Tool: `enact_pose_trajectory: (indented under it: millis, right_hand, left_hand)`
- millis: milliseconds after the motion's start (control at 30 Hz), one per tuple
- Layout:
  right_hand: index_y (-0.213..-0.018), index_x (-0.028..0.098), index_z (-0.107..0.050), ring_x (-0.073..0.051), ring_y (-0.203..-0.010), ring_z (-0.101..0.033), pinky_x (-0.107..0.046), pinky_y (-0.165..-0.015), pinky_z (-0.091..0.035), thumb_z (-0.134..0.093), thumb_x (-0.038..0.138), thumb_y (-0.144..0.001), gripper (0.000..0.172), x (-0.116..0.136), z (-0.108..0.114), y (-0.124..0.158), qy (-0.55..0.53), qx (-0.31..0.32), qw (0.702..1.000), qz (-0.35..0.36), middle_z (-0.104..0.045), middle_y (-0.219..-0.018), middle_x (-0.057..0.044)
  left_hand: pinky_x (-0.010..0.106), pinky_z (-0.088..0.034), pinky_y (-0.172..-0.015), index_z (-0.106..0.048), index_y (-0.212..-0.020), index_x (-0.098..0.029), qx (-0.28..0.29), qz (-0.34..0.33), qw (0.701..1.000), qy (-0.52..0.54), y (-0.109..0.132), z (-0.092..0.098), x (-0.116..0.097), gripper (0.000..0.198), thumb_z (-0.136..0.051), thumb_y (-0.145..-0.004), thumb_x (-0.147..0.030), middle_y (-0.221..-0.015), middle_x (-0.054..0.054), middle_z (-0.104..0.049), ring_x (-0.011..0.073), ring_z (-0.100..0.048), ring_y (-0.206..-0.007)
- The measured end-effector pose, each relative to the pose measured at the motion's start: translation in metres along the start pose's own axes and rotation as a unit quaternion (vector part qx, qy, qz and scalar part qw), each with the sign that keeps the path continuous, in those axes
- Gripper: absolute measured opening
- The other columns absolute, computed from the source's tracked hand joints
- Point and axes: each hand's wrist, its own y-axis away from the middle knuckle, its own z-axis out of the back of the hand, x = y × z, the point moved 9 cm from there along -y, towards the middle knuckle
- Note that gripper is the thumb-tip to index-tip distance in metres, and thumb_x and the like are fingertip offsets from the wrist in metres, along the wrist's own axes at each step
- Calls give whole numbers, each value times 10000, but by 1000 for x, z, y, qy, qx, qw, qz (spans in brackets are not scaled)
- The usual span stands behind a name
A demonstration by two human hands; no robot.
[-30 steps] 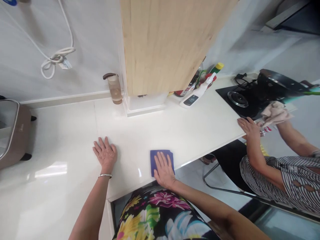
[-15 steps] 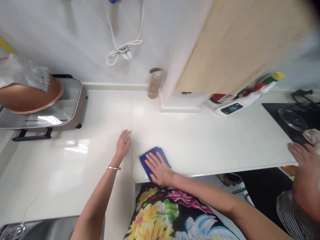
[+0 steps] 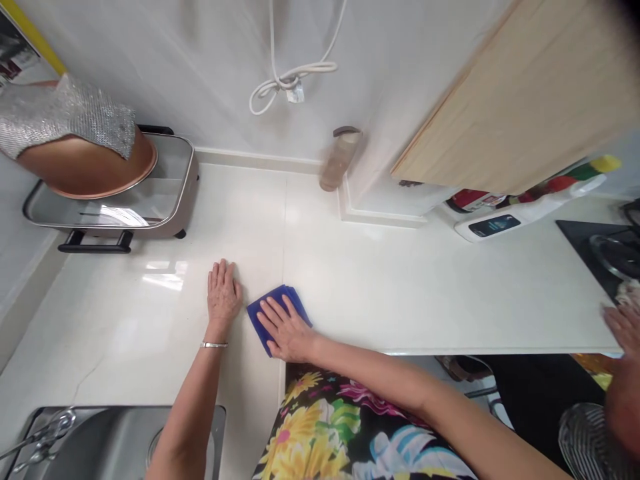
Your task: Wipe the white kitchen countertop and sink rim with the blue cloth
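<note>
A folded blue cloth (image 3: 257, 325) lies on the white countertop (image 3: 425, 287) near its front edge. On top of the cloth rests my right hand (image 3: 287, 330), palm down with its fingers spread. To its left, my left hand (image 3: 223, 293) lies flat on the counter, holding nothing, with a silver bracelet (image 3: 214, 345) at the wrist. A small gap separates the left fingers from the cloth.
An electric pan (image 3: 186, 190) bearing a copper-coloured bowl (image 3: 85, 163) stands back left. A steel sink (image 3: 120, 440) is front left. By the wall are a bottle (image 3: 340, 160) and a white appliance (image 3: 495, 225). Another person's hand (image 3: 623, 327) is at the far right.
The blue cloth has slid left under my right hand. My left hand has shifted left and now lies flat. The camera view has turned, bringing more of the sink into sight.
</note>
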Motion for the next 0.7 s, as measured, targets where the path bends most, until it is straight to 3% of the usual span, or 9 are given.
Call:
enact_pose_trajectory:
  millis: [167, 333, 533, 700]
  right_hand:
    - [-1536, 146, -309, -300, -1525, -119, -571, -1241, -54, -483, 433, -917, 704, -6, 9, -28, -27, -15, 999, 33, -205, -1641, -134]
    - [-1534, 209, -327, -250, -1513, -174, -508, -1248, -93, -475, 476, -927, 680, -27, 24, -32, -55, -58, 996, 42, -270, -1630, -76]
    - [-1521, 195, -361, -253, -1503, -204, -528, -1244, -108, -487, 477, -922, 674, -111, 47, -15, -63, -127, 986, -86, -306, -1614, -88]
    - [-1529, 199, -352, -253, -1500, -222, -503, -1248, -91, -445, 481, -936, 663, -204, 67, 37, -23, -162, 958, -235, -316, -1610, -76]
  left_hand:
    - [513, -228, -1247, -478, -1425, -97, -2, -6, 1000, -6, 0, 7, 1, 526, -318, -942, -233, -1575, 179, -398, 259, -230, -1525]
    - [519, -264, -1235, -496, -1403, -83, -19, -30, 999, -11, -4, 13, 3, 525, -312, -944, -258, -1549, 205, -428, 274, -269, -1511]
    - [510, -288, -1236, -494, -1426, -164, -33, -35, 999, -16, -12, 11, 14, 536, -328, -933, -294, -1538, 153, -462, 271, -306, -1497]
    - [544, -287, -1231, -468, -1461, -230, -42, -33, 999, 4, -15, 10, 20, 565, -361, -919, -349, -1530, 126, -479, 284, -312, -1494]
